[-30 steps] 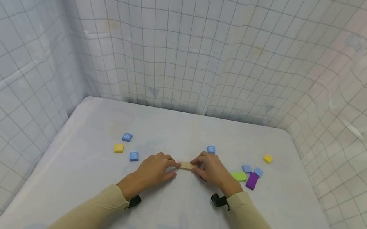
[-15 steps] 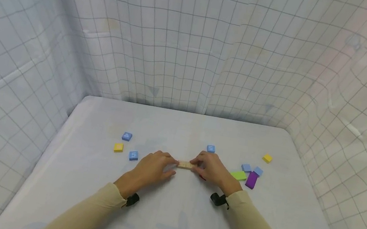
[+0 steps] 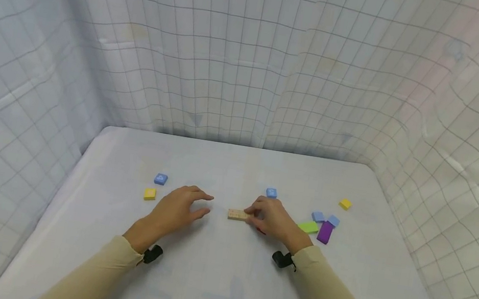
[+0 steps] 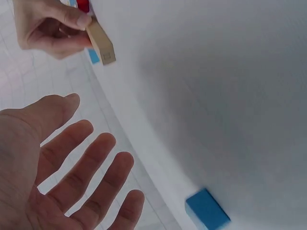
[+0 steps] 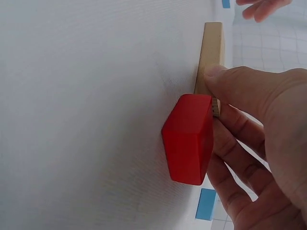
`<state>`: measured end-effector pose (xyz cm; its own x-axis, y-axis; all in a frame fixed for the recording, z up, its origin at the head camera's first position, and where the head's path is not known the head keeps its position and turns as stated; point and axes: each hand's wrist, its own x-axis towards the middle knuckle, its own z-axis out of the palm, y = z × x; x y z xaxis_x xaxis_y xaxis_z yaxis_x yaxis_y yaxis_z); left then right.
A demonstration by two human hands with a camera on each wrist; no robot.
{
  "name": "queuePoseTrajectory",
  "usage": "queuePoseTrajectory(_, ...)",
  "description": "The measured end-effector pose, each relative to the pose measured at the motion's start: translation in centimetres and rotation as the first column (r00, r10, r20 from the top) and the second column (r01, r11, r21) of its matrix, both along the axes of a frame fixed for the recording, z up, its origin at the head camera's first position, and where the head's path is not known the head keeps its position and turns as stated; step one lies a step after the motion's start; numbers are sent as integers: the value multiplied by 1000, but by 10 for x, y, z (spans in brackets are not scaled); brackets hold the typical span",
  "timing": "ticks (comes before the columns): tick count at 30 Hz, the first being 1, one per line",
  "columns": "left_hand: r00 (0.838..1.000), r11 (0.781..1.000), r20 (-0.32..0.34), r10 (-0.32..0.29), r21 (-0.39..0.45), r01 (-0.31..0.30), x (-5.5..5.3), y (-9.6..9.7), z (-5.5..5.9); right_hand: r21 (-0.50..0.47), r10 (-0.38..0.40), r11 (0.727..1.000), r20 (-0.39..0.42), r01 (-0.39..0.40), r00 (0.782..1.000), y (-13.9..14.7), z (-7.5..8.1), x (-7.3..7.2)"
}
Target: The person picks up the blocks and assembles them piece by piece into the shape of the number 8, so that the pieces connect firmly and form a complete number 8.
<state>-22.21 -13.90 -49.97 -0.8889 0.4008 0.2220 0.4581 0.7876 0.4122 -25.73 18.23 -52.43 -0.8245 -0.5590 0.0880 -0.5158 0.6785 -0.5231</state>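
Observation:
My right hand (image 3: 274,220) pinches a light wooden block (image 3: 236,214) between thumb and fingers near the middle of the table. In the right wrist view the thumb lies on the long side of the wooden block (image 5: 211,52). A red block (image 5: 184,139) lies right beside the wooden block's near end, mostly hidden by the right hand in the head view. My left hand (image 3: 171,213) is apart from the wooden block, to its left, with fingers spread and holding nothing. In the left wrist view a blue block (image 4: 206,210) lies beyond the left fingertips.
To the left lie a blue tile (image 3: 160,179) and a yellow tile (image 3: 149,194). Another blue tile (image 3: 271,193) sits behind the right hand. Rightward are a green block (image 3: 309,227), a purple block (image 3: 325,232), two light-blue tiles (image 3: 318,216) and a yellow tile (image 3: 345,204).
My left hand has let go of the wooden block's left end and moved left, now covering the nearer blue tile in the head view. The right hand stays on the wooden block.

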Motion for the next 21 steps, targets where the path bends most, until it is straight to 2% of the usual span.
queuePoseTrajectory(6,999,999,-25,31,30,-30,-1,-29,1,4,-4,1000,4,4,1000,0,2,2)
queuePoseTrajectory(12,996,996,6,84,23,-84,1,-56,-2,-9,1,1000,0,-1,1000,0,1,2)
queuePoseTrajectory(21,997,996,23,75,48,-76,2,-78,-7,-5,-9,1000,17,9,1000,-1,2,1)
